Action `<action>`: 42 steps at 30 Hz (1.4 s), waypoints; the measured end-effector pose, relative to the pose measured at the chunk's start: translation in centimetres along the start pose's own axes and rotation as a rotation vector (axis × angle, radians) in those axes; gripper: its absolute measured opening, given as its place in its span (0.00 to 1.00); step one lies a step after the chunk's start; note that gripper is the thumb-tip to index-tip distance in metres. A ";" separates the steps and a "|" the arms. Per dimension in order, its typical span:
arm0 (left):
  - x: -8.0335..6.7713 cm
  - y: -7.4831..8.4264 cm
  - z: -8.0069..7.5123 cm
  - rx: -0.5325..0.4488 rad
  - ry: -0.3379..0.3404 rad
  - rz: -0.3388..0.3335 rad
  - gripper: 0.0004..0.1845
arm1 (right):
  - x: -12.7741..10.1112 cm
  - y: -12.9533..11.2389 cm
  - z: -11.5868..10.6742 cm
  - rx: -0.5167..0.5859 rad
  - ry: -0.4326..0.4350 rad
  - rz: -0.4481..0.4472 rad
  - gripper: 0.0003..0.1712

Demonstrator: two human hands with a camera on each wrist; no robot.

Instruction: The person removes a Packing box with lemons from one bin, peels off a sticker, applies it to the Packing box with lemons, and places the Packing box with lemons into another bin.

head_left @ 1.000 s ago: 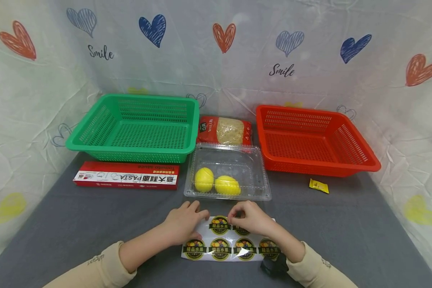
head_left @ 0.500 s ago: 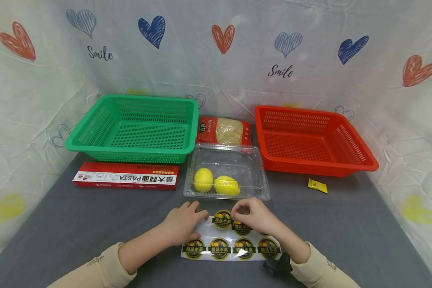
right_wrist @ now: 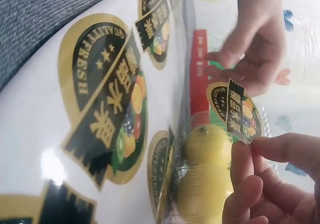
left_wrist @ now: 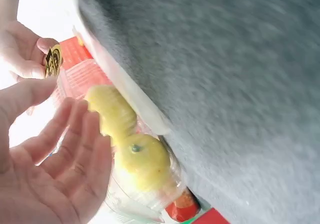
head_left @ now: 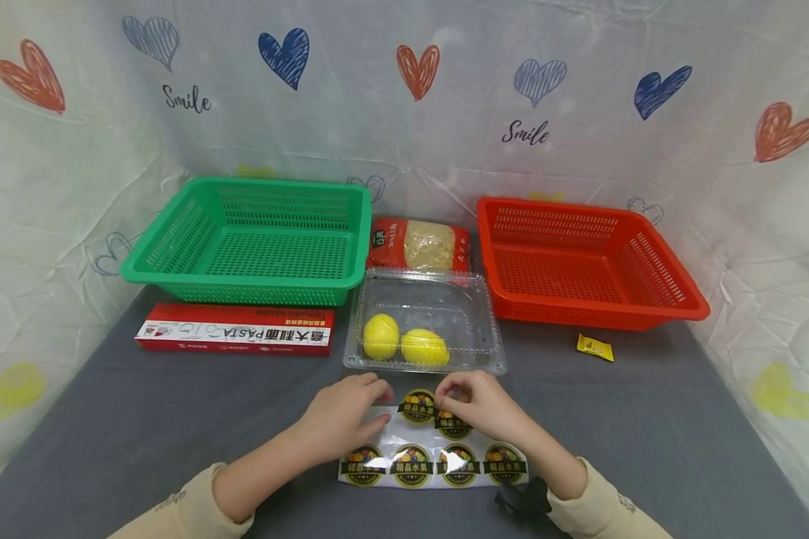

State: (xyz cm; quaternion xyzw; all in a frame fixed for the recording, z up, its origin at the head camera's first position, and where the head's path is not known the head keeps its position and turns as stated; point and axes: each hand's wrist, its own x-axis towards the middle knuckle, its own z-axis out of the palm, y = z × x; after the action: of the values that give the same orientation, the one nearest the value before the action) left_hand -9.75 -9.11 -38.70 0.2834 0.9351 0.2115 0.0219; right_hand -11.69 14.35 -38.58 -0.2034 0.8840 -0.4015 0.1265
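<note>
My right hand [head_left: 482, 404] pinches a round black-and-gold fruit sticker [head_left: 418, 406] by its edge between thumb and index finger. In the right wrist view the sticker [right_wrist: 232, 112] stands up off the white sticker sheet [head_left: 389, 434], its printed face showing. The sheet lies flat with several like stickers on it, some behind my right hand. My left hand [head_left: 337, 415] is by the sheet's left edge, thumb and fingers apart. In the left wrist view that hand [left_wrist: 60, 179] has a bare palm and loosely bent fingers, holding nothing.
Beyond the hands stands a clear plastic container [head_left: 468, 318] with two lemons [head_left: 425, 347]. Farther back are a green basket [head_left: 270, 282], a red basket [head_left: 600, 314] and a red pasta bag [head_left: 431, 245]. A pasta box [head_left: 236, 329] lies left, a small yellow packet [head_left: 595, 347] right.
The right hand has lifted the sticker's far-side position up off the sheet, moving slightly away and right. The left hand has come off the sheet's left edge, its fingers drawing back.
</note>
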 end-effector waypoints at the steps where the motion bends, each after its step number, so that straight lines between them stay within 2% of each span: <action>1: 0.1 0.1 0.0 -0.057 0.014 -0.007 0.07 | -0.1 -0.1 -0.1 0.009 0.002 0.000 0.02; 7: 0.4 0.5 0.0 -0.380 0.061 -0.046 0.03 | -0.2 -0.4 -0.4 0.051 0.012 -0.004 0.03; 12: 0.5 0.7 0.1 -0.524 0.078 -0.080 0.02 | -0.4 -0.7 -0.6 0.072 0.027 -0.010 0.04; 19: 0.6 0.9 0.1 -0.616 0.124 -0.110 0.03 | -0.7 -1.2 -0.8 0.097 0.063 -0.006 0.06; 23: 0.7 0.8 0.0 -0.657 0.148 -0.152 0.02 | -0.8 -1.4 -1.0 0.104 0.099 -0.001 0.07; 29: 1.1 0.8 -0.5 -0.766 0.148 -0.219 0.01 | -0.8 -1.8 -1.3 0.141 0.144 0.016 0.08; 35: 1.3 1.0 -0.9 -0.813 0.166 -0.224 0.02 | -0.7 -2.0 -1.4 0.190 0.206 0.000 0.07; 42: 2.0 1.1 -1.7 -0.818 0.193 -0.215 0.05 | -0.4 -2.4 -1.6 0.215 0.263 -0.026 0.07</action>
State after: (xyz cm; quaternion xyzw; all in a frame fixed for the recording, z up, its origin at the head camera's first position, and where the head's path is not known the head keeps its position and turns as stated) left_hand -11.08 -7.83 -36.56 0.1312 0.7964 0.5866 0.0669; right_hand -11.31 14.17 -35.67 -0.1459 0.8420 -0.5187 0.0254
